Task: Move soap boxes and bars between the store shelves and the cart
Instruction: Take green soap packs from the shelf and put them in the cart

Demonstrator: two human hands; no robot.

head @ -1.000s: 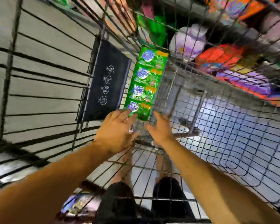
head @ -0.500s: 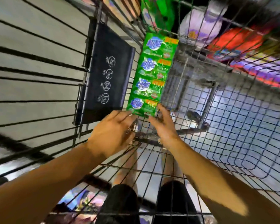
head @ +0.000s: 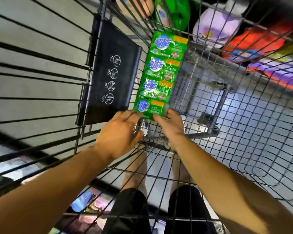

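Hands on green soap pack in cart
L hand [head: 120, 132] & R hand [head: 170, 127] both pinch near end of 4-bar soap pack [head: 161, 76], frame center, inside wire cart [head: 243, 132].

- We have one view, worn on the head, so nothing is shared with a second view.
- We look steeply down into the cart [head: 243, 132], close in.
- Both hands sit mid-frame; the soap [head: 161, 73] runs away from the fingertips towards the top edge.
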